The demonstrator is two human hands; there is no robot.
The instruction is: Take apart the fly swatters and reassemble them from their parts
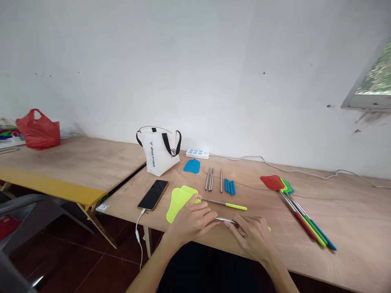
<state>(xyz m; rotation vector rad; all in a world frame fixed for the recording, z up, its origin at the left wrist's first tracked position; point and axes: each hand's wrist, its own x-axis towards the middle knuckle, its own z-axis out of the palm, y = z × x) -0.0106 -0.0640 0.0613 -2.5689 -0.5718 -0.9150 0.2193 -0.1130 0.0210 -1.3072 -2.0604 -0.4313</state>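
Observation:
My left hand and my right hand meet near the table's front edge, both pinching a thin metal rod between their fingertips. A bit of yellow-green grip shows past my right hand. Under my left hand lies a yellow-green swatter head. A second yellow-green swatter, with metal rod and grip, lies just beyond the hands. Farther back are several bare metal rods, blue grips and a blue swatter head.
Finished red, green and blue swatters lie to the right. A black phone on a white cable lies left. A white tote bag and a power strip stand near the wall. A red plastic bag sits on the left table.

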